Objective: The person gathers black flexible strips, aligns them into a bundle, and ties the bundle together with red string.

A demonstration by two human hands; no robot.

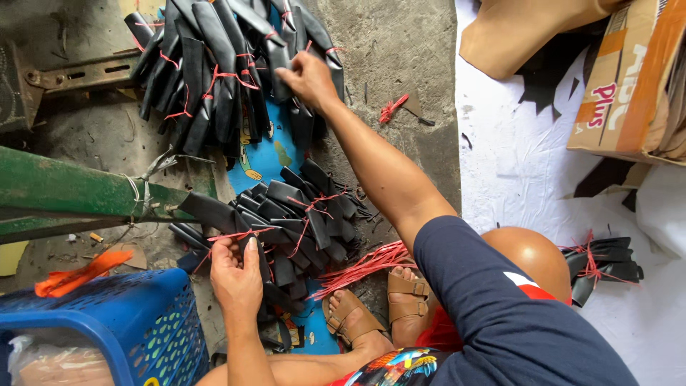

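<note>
Left hand [237, 277] at 6 o'clock: closed on a bundle [221, 214] of black rubber strips, fingers pinching the red string [239, 234] wrapped round it. The bundle's long axis runs roughly 10-to-4, sticking out of the hand toward the green bar [64, 189] at 9.

Right hand [309, 78] at 12 o'clock, arm fully stretched: fingers curled narrow, tips on the far pile [214, 68] of tied bundles. Can't tell if it actually grips one or just touches.

Layout:
- Far pile at 11–12, bundles mostly lying 12-to-6, each tied with red string.
- Near pile [304, 214] at centre, just beside the left hand on its 2 o'clock side, strips mostly 10-to-4.
- Both piles sit on a blue printed mat [261, 161] on the concrete floor [400, 43].
- Loose red strings [361, 266] at 5 o'clock of the near pile, by the sandalled feet [379, 307].
- Blue basket [107, 314] at 7–8, touching nothing in hand.
- One more tied bundle [604, 264] at 3–4, on the white sheet [529, 164], well apart from both hands.
- Cardboard box [629, 78] at 1–2.

Key relation: the held bundle is with the left hand; the far pile lies straight toward 12 from it, and only the right hand is there. Near pile is closer to the left.
</note>
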